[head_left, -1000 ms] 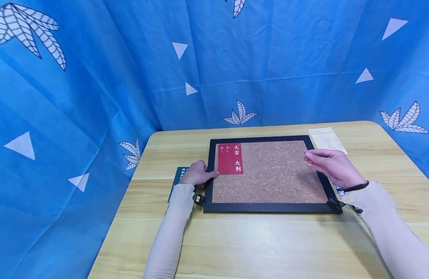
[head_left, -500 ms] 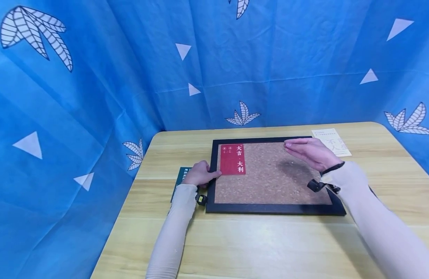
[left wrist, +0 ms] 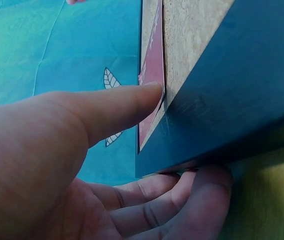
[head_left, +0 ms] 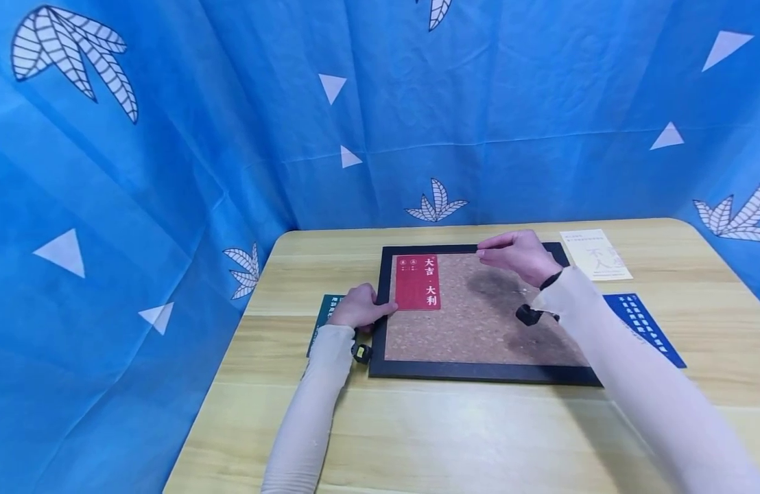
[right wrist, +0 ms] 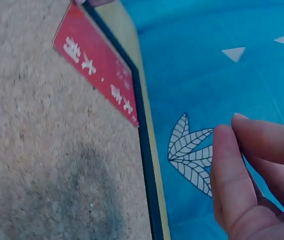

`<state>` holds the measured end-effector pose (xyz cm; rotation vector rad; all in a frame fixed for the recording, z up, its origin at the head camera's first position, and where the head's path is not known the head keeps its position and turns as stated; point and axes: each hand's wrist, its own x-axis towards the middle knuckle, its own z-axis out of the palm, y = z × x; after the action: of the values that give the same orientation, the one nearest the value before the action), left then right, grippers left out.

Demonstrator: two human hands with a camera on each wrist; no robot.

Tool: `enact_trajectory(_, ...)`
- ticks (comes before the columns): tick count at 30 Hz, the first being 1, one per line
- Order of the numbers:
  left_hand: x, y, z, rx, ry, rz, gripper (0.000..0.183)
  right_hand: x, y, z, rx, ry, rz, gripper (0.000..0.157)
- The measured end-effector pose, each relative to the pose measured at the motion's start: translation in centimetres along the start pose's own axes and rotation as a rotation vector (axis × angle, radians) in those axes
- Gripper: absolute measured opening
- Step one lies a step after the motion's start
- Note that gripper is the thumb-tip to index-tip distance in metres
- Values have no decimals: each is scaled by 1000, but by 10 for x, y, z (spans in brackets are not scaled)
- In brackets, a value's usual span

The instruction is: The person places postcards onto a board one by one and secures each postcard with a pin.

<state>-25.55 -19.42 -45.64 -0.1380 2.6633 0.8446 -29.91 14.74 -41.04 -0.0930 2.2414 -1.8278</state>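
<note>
A black-framed cork board (head_left: 479, 329) lies on the table with a red card (head_left: 417, 283) on its upper left. My left hand (head_left: 359, 307) grips the board's left side. In the left wrist view its thumb (left wrist: 127, 102) presses the red card's corner, and the other fingers curl beneath the dark frame (left wrist: 217, 95). Over the board's far edge hovers my right hand (head_left: 520, 258), thumb and forefinger brought together at the tips. I cannot tell whether something tiny sits between those fingertips (right wrist: 224, 132). The red card (right wrist: 99, 65) shows beyond them in the right wrist view.
A dark green card (head_left: 321, 317) is partly under my left hand. Right of the board lie a cream card (head_left: 596, 254) and a blue card (head_left: 648, 326), the latter partly behind my right sleeve. A blue curtain (head_left: 392, 110) hangs behind the wooden table (head_left: 454, 432).
My right hand has moved left from the board's right edge, over its far part towards the red card, uncovering the blue card. My left hand keeps its hold on the board and card corner.
</note>
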Motion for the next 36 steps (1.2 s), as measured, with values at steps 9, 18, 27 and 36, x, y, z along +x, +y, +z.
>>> enact_trajectory(9, -3, 5, 1, 2, 3, 3, 46, 13, -7, 14, -330, 26, -50, 31)
enact_trajectory(18, -3, 7, 0, 8, 0, 12, 45, 26, -9, 25, -605, 23, -191, 23)
enact_trajectory(27, -4, 8, 0, 3, 0, 4, 46, 44, -10, 36, -696, -17, -253, 17)
enact_trajectory(36, -4, 4, 0, -16, 2, -3, 46, 62, -15, 54, -767, -72, -296, 19)
